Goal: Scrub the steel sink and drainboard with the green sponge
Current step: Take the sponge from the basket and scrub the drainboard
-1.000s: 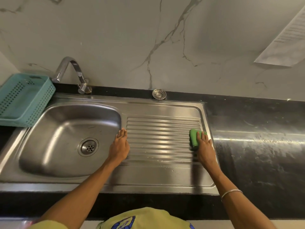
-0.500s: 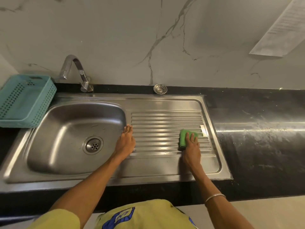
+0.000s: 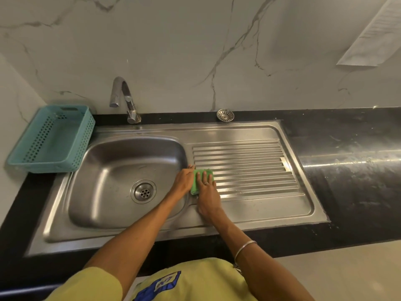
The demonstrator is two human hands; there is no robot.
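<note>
The steel sink bowl lies at the left, with a round drain in its bottom. To its right is the ribbed drainboard. The green sponge lies at the drainboard's left end, beside the bowl's rim. My right hand presses flat on the sponge with straight fingers. My left hand rests flat on the rim between bowl and drainboard, touching the sponge's left side.
A teal perforated basket stands left of the sink. A curved tap rises behind the bowl. A loose strainer sits on the black counter behind the drainboard. A marble wall backs it all.
My right hand has slid the sponge leftward across the drainboard, from its right end to its left end, up against my left hand. The left hand has stayed on the rim.
</note>
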